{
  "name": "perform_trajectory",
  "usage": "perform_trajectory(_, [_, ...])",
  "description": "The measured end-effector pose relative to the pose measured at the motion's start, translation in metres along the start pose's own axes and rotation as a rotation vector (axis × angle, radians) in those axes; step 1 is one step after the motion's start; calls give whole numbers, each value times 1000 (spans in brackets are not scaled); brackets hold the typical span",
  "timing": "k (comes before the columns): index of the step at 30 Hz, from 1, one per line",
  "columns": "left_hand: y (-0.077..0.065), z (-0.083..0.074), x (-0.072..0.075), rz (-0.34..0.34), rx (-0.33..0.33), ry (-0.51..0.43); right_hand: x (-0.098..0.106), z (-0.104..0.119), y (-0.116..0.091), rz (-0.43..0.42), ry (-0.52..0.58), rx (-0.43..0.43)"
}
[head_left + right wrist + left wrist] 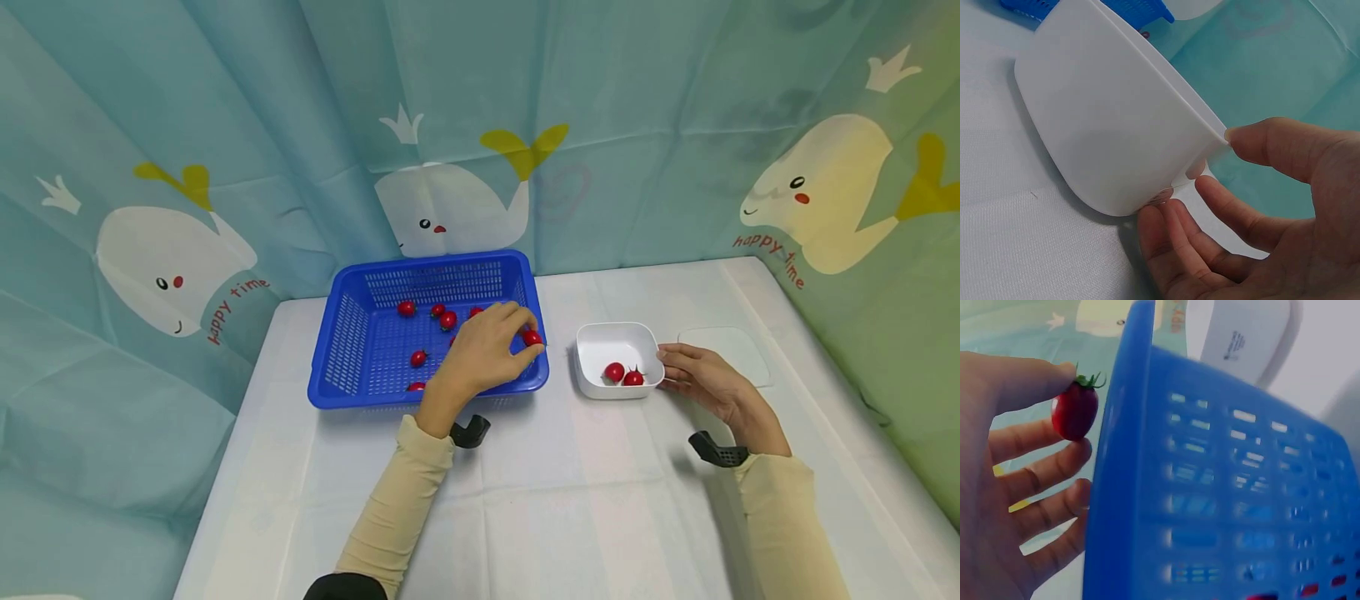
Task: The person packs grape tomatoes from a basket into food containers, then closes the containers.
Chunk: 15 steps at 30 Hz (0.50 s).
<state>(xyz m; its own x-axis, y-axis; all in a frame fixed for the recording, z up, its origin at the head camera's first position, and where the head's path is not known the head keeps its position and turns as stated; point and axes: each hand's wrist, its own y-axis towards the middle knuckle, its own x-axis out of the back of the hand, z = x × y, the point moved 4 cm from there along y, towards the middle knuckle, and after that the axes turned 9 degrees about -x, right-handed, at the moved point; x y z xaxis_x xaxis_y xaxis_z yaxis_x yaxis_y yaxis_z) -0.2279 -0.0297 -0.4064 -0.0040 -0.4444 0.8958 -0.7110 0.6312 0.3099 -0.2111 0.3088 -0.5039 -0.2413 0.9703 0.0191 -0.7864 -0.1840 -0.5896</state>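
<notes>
Over the right rim of the blue basket (429, 398), my left hand (486, 348) pinches a cherry tomato (532, 337) between thumb and fingers. In the left wrist view that tomato (1075, 409) shows its green stem, just beside the basket's rim (1119, 425). Several more cherry tomatoes (447, 321) lie loose in the basket, some partly hidden by my left arm. My right hand (705, 379) grips the right side of a small white box (592, 385), thumb at the rim and fingers against the outside (1104, 112). Two tomatoes (614, 372) sit inside the box.
A pale, see-through lid (727, 350) lies flat on the table to the right of the box, partly behind my right hand. White cloth covers the table (555, 492). A teal curtain (630, 150) printed with whales hangs along the back and sides.
</notes>
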Motion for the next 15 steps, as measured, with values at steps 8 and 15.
perform_trajectory(8, [5, -12, -7, -66, -29, -131, 0, 0, 0, 1, 4, 6])
perform_trajectory(15, [13, -24, -9, -153, -88, -177, 0, 0, -1, 16, 37, 17])
